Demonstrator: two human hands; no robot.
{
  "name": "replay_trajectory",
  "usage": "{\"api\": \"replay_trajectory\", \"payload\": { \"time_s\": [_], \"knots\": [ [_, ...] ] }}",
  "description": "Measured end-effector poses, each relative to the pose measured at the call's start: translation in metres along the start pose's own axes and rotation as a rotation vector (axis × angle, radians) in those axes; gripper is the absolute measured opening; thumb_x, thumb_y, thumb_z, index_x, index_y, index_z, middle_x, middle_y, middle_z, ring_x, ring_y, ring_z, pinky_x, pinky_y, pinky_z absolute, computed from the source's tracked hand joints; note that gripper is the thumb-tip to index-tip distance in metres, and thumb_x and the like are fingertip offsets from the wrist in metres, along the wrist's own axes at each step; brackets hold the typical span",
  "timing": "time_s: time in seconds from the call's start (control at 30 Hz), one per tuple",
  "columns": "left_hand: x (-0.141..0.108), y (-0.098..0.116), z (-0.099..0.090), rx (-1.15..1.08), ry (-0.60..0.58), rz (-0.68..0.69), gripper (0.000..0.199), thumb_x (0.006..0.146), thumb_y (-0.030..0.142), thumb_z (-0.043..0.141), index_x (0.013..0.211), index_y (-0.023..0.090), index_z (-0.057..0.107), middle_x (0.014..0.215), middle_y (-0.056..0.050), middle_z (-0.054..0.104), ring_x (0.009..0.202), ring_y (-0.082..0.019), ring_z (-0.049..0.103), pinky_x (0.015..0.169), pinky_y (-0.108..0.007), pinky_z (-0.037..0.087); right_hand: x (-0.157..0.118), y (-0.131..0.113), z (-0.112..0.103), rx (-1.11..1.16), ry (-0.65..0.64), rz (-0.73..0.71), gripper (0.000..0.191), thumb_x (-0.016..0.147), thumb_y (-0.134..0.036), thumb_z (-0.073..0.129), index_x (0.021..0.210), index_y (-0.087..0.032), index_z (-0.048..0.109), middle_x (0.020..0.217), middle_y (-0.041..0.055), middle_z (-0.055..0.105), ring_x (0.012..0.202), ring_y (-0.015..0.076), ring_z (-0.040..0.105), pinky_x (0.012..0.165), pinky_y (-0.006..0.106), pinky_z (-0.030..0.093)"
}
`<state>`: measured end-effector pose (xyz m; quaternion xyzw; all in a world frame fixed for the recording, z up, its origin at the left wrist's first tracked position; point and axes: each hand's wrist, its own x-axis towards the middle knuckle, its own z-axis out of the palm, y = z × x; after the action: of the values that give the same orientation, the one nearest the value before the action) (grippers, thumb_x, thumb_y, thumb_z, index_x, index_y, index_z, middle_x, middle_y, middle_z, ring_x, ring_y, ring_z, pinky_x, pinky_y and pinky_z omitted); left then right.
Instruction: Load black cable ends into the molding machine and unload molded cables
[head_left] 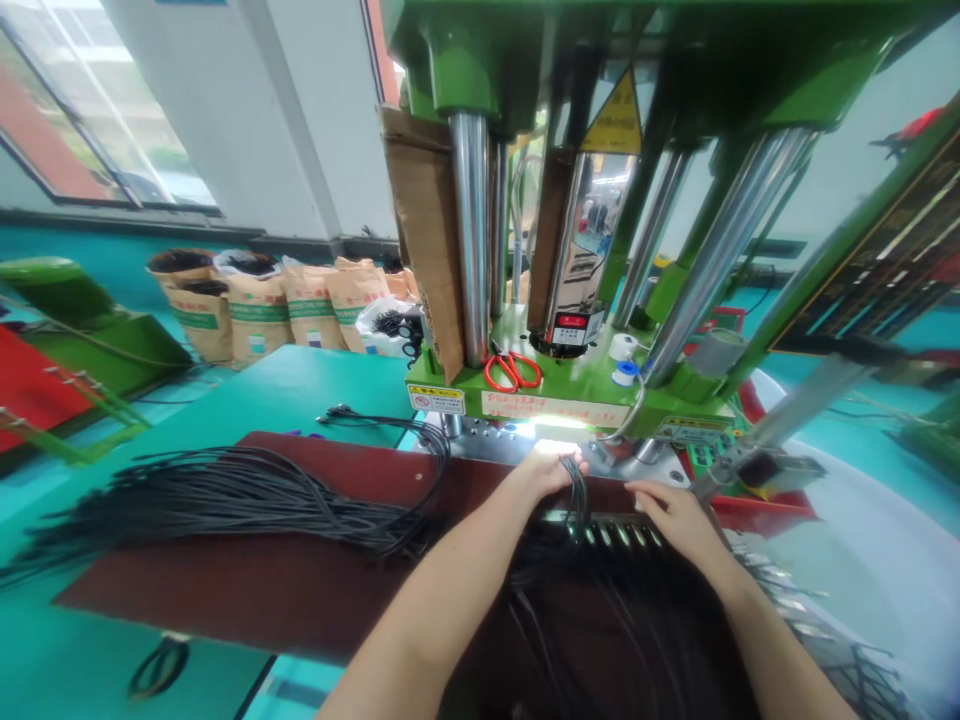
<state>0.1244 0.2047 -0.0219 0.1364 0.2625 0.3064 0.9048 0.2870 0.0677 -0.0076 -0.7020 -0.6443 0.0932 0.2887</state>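
Observation:
My left hand [556, 470] is closed around a small bunch of black cables [577, 495], just in front of the press's lit lower plate. The cables loop down from my fingers. My right hand [671, 510] is at the right end of a row of shiny metal pieces [619, 536]. Its thumb and forefinger are pinched together, and what is between them is too small to make out. To the left, a thick bundle of black cables [300, 500] lies across a dark red-brown board [225, 590].
A green press [555, 400] with steel columns stands ahead, red-handled scissors [513, 370] and a blue-and-white tape roll [625, 373] on its ledge. The teal table [330, 385] extends left. Brown sacks [259, 305] line the wall. A large white tub [885, 530] is at the right.

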Motion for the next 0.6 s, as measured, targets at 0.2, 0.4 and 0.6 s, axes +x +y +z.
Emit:
{"api": "replay_trajectory", "payload": {
  "time_s": [0.2,0.4,0.6],
  "knots": [
    [0.0003,0.0006,-0.0023,0.081,-0.049,0.016,0.021,0.070,-0.003,0.043,0.055,0.010,0.048,0.049,-0.002,0.047,0.045,-0.011,0.047,0.053,-0.029,0.043,0.0009,-0.0001,0.0010,0.005,0.012,0.009,0.027,0.077,-0.029,0.043,0.085,-0.022,0.068,0.089,0.0026,0.070,0.086,0.0216,0.064,0.079,0.035,0.049],
    [0.0025,0.0004,-0.0048,0.102,-0.070,0.019,0.019,0.070,-0.003,0.045,0.058,0.011,0.050,0.050,-0.002,0.047,0.048,-0.011,0.048,0.055,-0.028,0.044,0.0005,-0.0016,0.0002,0.019,0.001,0.021,0.026,0.077,-0.029,0.044,0.085,-0.023,0.068,0.090,0.0024,0.070,0.087,0.0223,0.063,0.080,0.036,0.049],
    [0.0024,0.0008,-0.0037,0.106,-0.067,0.029,0.020,0.069,-0.004,0.045,0.056,0.011,0.048,0.050,-0.001,0.047,0.048,-0.011,0.047,0.054,-0.027,0.042,0.0008,-0.0027,-0.0007,0.009,-0.008,0.030,0.027,0.077,-0.029,0.043,0.086,-0.021,0.068,0.091,0.0036,0.070,0.087,0.0220,0.063,0.080,0.035,0.048]
  ]
}}
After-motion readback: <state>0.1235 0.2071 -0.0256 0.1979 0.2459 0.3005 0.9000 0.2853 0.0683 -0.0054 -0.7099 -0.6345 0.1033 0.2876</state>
